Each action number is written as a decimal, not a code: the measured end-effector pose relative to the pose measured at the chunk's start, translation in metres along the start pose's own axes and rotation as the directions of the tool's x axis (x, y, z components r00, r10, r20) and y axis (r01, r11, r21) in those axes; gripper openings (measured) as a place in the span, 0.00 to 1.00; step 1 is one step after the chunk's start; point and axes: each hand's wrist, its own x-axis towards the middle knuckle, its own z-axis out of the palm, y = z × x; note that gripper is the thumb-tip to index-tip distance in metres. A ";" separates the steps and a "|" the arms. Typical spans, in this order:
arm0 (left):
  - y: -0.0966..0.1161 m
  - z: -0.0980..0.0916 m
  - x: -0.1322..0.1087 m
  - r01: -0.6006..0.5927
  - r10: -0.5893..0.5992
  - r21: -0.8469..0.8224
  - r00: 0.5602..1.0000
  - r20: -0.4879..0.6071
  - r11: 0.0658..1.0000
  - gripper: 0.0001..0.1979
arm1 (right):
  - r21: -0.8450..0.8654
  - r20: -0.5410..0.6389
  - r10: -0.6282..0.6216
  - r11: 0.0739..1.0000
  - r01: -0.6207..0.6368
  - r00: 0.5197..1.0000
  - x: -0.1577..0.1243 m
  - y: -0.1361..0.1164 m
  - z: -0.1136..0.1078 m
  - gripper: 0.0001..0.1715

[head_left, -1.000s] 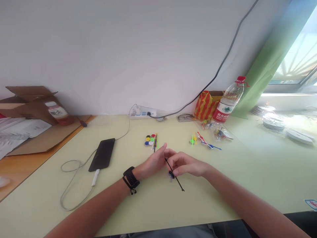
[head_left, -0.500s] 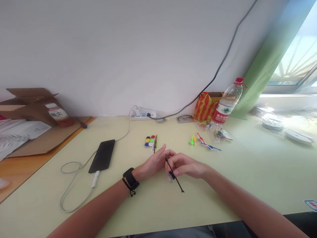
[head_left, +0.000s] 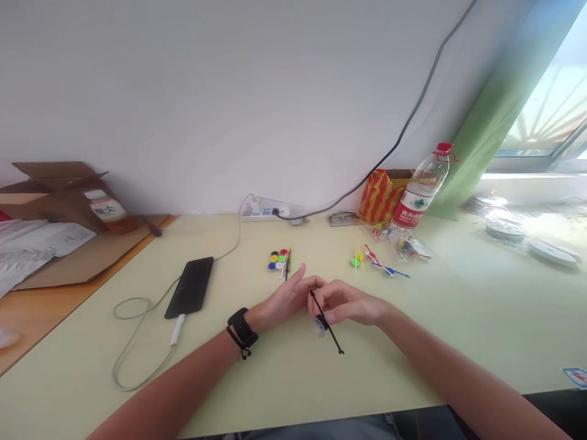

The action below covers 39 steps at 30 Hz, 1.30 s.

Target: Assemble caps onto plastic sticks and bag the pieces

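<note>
My right hand (head_left: 351,304) pinches a black arrow spinner (head_left: 333,335), a thin black arrow with a dark round hub and a clear disc beneath it. The arrow slants from my fingertips down to the right, above the table. My left hand (head_left: 293,296) lies close beside it, thumb raised and fingers stretched toward the right hand; their tips are partly hidden behind it. Behind my left hand lie several coloured discs (head_left: 274,259) and a bundle of thin coloured arrows (head_left: 287,263). Farther right rest a green spinner (head_left: 355,261) and red, white and blue arrow spinners (head_left: 387,269).
A black phone (head_left: 189,287) with a charging cable lies on the left. At the back stand a power strip (head_left: 263,211), a striped bag (head_left: 376,198) and a large water bottle (head_left: 419,192). Stacks of white discs (head_left: 504,226) sit at the far right, a cardboard box (head_left: 59,183) far left.
My right hand and the spinner have shifted slightly right, and the clear disc shows at a somewhat different angle. My left hand stays nearly in place.
</note>
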 end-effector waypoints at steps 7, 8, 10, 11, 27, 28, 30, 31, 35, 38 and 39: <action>-0.001 0.005 -0.006 0.072 -0.072 0.006 0.996 0.053 0.997 0.37 | -0.030 0.148 0.065 0.998 -0.061 0.987 0.006 0.011 0.013 0.18; -0.001 0.005 -0.006 0.073 -0.073 0.005 0.996 0.050 0.997 0.37 | -0.022 0.141 0.060 0.998 -0.057 0.988 0.007 0.011 0.013 0.18; -0.001 0.005 -0.005 0.065 -0.065 0.010 0.997 0.038 0.998 0.38 | 0.006 0.116 0.029 1.000 -0.029 0.993 0.007 0.010 0.010 0.17; 0.000 0.005 -0.004 0.059 -0.059 0.018 0.998 0.033 0.998 0.39 | 0.021 0.107 0.011 1.000 -0.013 0.994 0.006 0.009 0.008 0.16; -0.004 -0.016 0.005 -0.158 0.202 0.167 0.935 -0.291 0.973 0.30 | -0.633 -0.650 0.012 0.544 -0.550 0.760 -0.024 -0.007 -0.068 0.16; -0.006 -0.018 0.006 -0.159 0.210 0.184 0.930 -0.303 0.970 0.29 | -0.671 -0.663 -0.020 0.457 -0.583 0.748 -0.025 -0.007 -0.071 0.16; -0.010 -0.020 0.008 -0.153 0.225 0.231 0.919 -0.324 0.961 0.27 | -0.686 -0.698 -0.079 0.356 -0.634 0.712 -0.028 -0.009 -0.076 0.17; -0.012 -0.021 0.008 -0.153 0.235 0.257 0.915 -0.329 0.954 0.27 | -0.669 -0.732 -0.125 0.322 -0.670 0.670 -0.031 -0.011 -0.079 0.18; -0.012 -0.020 0.006 -0.152 0.263 0.337 0.913 -0.312 0.929 0.25 | -0.451 -0.858 -0.337 0.136 -0.882 0.387 -0.047 -0.015 -0.095 0.24; -0.009 -0.016 0.004 -0.138 0.258 0.373 0.921 -0.292 0.918 0.24 | -0.370 -0.914 -0.208 0.078 -0.926 0.348 -0.056 -0.008 -0.101 0.32; -0.008 -0.015 0.003 -0.133 0.254 0.382 0.923 -0.288 0.914 0.23 | -0.386 -0.917 -0.144 0.083 -0.919 0.372 -0.057 -0.003 -0.100 0.33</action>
